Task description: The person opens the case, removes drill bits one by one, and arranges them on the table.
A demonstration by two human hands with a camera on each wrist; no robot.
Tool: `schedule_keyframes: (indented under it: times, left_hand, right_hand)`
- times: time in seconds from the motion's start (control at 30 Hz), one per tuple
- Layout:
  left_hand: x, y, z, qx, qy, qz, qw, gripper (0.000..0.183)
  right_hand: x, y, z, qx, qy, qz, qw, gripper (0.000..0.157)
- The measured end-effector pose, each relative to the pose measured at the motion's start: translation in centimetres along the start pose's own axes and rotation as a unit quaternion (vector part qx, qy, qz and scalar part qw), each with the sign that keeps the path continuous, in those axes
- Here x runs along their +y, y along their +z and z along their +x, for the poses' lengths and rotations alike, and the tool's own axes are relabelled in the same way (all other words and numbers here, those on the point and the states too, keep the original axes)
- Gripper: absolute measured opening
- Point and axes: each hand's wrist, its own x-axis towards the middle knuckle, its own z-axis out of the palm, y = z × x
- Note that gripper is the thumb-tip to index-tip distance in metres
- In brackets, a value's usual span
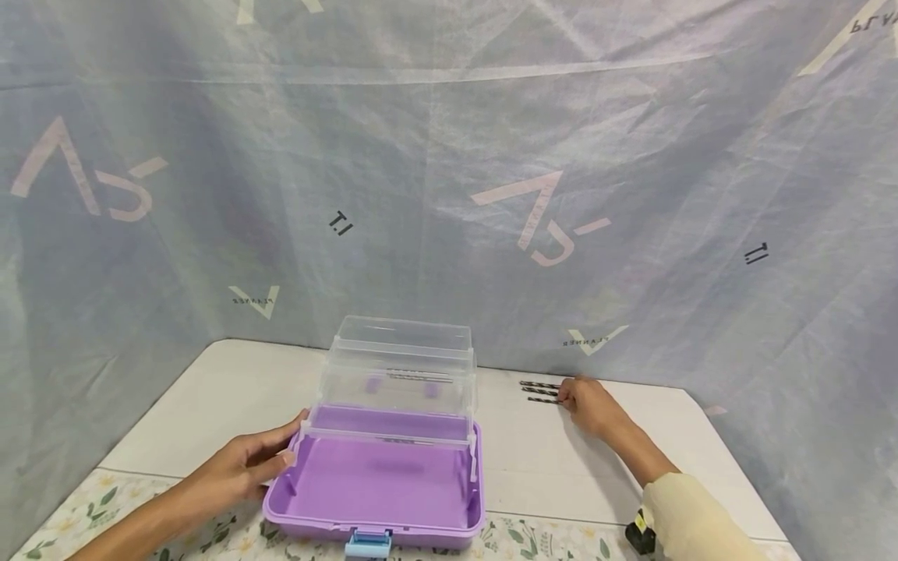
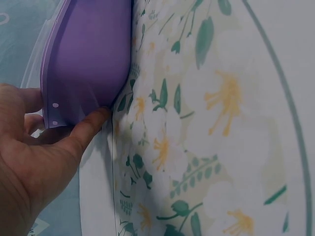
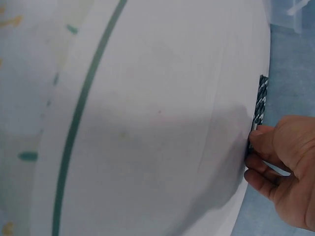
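Observation:
A purple storage box [image 1: 393, 487] with clear raised tiers [image 1: 400, 351] and a pale blue latch [image 1: 368, 543] stands at the table's front. My left hand [image 1: 245, 460] grips its left side; in the left wrist view the thumb presses low on the purple wall and the fingers bend round the edge. Toward the back right, several dark spiral drill bits [image 1: 540, 388] lie side by side on the white surface. My right hand [image 1: 589, 405] pinches their right ends, which its fingers hide. Through the clear plastic show more thin dark bits [image 1: 414, 375].
The white tabletop [image 1: 533, 460] has a flowered strip [image 1: 540, 538] along its front. Behind it hangs a grey-blue printed curtain [image 1: 421, 195], close to the back edge. A small black object with a yellow mark [image 1: 638, 534] sits beside my right sleeve.

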Motion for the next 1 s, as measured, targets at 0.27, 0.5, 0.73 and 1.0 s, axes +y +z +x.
schedule_keyframes:
  times: [0.27, 0.5, 0.73, 1.0]
  left_hand:
    - [-0.3, 0.0, -0.1, 0.004, 0.007, 0.002, 1.0, 0.076]
    - [0.1, 0.1, 0.1, -0.002, 0.001, -0.006, 1.0, 0.078]
    - [0.1, 0.1, 0.0, 0.004, 0.001, -0.005, 1.0, 0.078]
    - [-0.1, 0.1, 0.0, 0.007, 0.002, 0.002, 1.0, 0.076]
  right_hand:
    - [-1.5, -1.1, 0.1, 0.013, 0.005, 0.009, 1.0, 0.016]
    - [-5.2, -3.5, -0.4, -0.006, 0.055, 0.015, 0.998, 0.02]
    - [-4.9, -3.2, 0.0, 0.037, 0.015, 0.025, 0.999, 0.019]
    - [-7.1, -3.7, 0.6, 0.025, 0.026, 0.032, 0.999, 0.019]
